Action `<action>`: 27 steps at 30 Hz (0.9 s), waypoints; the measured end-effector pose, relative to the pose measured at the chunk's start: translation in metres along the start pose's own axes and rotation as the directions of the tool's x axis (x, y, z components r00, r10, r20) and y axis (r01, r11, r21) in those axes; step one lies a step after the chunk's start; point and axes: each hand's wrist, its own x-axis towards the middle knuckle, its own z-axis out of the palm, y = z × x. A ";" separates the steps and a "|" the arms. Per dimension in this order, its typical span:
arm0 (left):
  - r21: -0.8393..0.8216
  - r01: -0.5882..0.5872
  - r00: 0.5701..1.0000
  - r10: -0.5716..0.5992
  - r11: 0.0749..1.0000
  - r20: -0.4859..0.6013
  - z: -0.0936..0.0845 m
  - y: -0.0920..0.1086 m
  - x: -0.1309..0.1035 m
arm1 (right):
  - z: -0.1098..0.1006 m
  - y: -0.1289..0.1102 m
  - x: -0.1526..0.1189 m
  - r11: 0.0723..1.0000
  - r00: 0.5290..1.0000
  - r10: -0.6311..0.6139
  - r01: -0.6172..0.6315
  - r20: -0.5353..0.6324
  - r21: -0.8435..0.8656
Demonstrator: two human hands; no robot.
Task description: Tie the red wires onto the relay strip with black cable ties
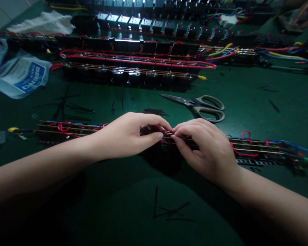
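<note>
A long strip of dark modules with brass rods [259, 149] and red and blue wires lies across the green table in front of me. Over its middle, my left hand [133, 135] pinches thumb and fingers at a small bundle of red and dark wires [167, 133]. My right hand [207, 147] meets it from the other side, thumb and forefinger closed at the same bundle. The fingertips of both hands nearly touch. Just behind my right hand lie scissors [207, 106] with grey and black handles, blades pointing left.
Behind are wired assemblies [133, 70] and rows of black blocks [143, 24]. A plastic bag with a blue label [28, 75] and a white cloth [43, 24] lie left. Thin black strips [169, 212] are scattered on the table [113, 201]. Another person's hand [304, 15] shows top right.
</note>
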 end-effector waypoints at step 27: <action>0.033 0.052 0.999 -0.052 0.998 0.001 0.001 -0.002 0.003 | 0.001 0.001 -0.001 0.999 0.998 -0.047 0.047 -0.034 0.008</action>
